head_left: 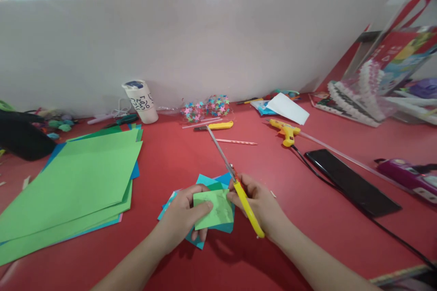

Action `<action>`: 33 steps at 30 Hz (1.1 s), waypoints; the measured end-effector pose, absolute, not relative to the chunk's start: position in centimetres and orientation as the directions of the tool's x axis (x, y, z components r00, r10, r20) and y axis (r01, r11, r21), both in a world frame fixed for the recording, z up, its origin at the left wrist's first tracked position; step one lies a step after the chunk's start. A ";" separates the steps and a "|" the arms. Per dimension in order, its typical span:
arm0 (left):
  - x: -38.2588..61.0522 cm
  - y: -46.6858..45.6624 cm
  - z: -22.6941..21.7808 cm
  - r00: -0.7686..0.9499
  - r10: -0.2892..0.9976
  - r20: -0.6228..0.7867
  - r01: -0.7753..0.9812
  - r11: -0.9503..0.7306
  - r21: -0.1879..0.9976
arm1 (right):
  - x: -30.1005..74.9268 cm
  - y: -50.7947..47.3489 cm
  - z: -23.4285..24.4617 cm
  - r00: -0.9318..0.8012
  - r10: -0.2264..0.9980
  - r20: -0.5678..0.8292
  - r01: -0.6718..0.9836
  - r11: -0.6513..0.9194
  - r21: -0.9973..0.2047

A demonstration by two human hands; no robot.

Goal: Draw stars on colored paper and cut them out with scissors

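My left hand (pixel 186 213) grips a small light green paper piece (pixel 218 216), its thumb lying across the front. My right hand (pixel 261 204) has a pair of scissors (pixel 247 209) with yellow handles resting in it, blades pointing up and away from me. The fingertips of that hand also touch the right edge of the green paper. Behind and beneath the paper lie several blue and teal paper pieces (pixel 201 181), partly hidden by my left hand. Whether some of these are held too, I cannot tell.
A stack of green and blue paper sheets (pixel 78 173) lies left. Beyond my hands are a yellow cutter knife (pixel 220 125), a pink striped stick (pixel 235 142) and a white tumbler (pixel 141 102). To the right are a yellow glue gun (pixel 288 132), a black phone (pixel 351 182) and a purple power strip (pixel 409 177).
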State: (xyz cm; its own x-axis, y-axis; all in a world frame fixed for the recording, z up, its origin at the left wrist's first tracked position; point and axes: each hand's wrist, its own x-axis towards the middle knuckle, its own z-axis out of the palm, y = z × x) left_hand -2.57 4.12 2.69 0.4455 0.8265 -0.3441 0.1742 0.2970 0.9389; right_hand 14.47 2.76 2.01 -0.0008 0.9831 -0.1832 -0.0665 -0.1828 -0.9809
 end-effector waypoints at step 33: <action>-2.9 4.5 2.9 0.308 0.930 -0.202 -0.010 0.216 0.976 | 14.2 2.9 1.6 0.013 0.995 -0.101 -0.025 -0.101 -0.995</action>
State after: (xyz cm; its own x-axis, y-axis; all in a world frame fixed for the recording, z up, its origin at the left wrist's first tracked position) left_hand -2.90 4.45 2.87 0.3076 0.9297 -0.2023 -0.0096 0.2157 0.9764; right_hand 14.16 2.92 1.61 0.0130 0.9948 -0.1011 -0.0249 -0.1007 -0.9946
